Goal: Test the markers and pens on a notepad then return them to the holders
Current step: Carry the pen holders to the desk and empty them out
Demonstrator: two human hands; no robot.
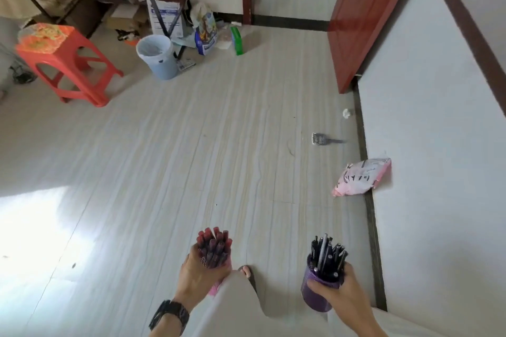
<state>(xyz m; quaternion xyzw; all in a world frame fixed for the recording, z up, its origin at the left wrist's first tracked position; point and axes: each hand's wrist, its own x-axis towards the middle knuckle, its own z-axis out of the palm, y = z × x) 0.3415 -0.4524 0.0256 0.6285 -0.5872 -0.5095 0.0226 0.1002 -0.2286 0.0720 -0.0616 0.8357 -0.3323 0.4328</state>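
Observation:
My left hand (195, 272) grips a pink holder (214, 288) packed with several dark red markers (215, 247); the hand covers most of the holder. My right hand (338, 294) grips a purple mesh holder (315, 293) full of several black pens (327, 254). Both holders are carried upright at waist height above the pale floor. A dark watch sits on my left wrist. No notepad is in view.
An orange plastic stool (68, 63) stands at the far left and a blue bin (157, 56) is beside a cluttered shelf. A red door (369, 13) stands open by the right wall. A pink bag (361, 176) and a small scoop (321, 139) lie on the floor.

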